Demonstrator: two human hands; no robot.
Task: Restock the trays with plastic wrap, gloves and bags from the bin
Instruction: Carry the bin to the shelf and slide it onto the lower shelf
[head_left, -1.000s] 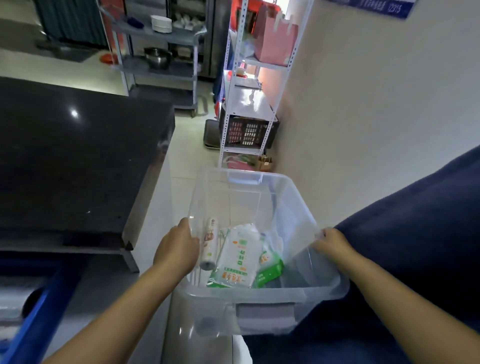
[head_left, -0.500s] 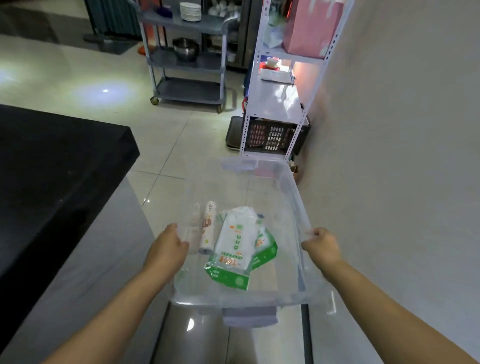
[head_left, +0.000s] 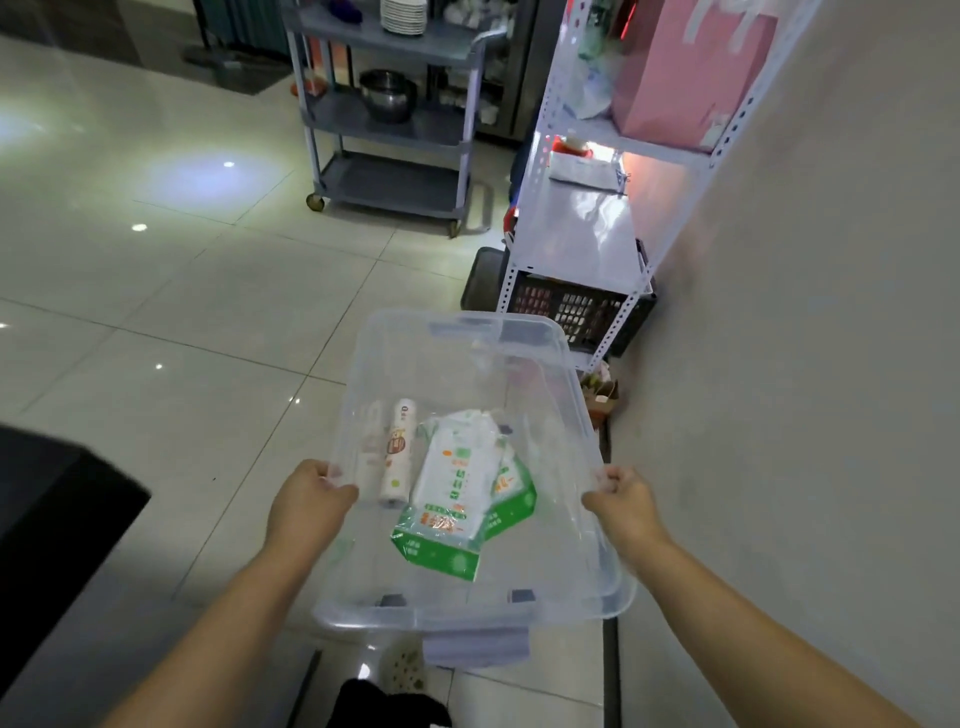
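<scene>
Clear plastic bin (head_left: 467, 332), rims gripped by left hand (head_left: 306, 501), right hand (head_left: 621, 501)

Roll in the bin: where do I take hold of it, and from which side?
Take the roll across its middle, coming straight down from above. It lies flat along the left wall of the bin, long axis pointing away, with the green-and-white packs close on its right, so a side approach looks blocked.
</scene>
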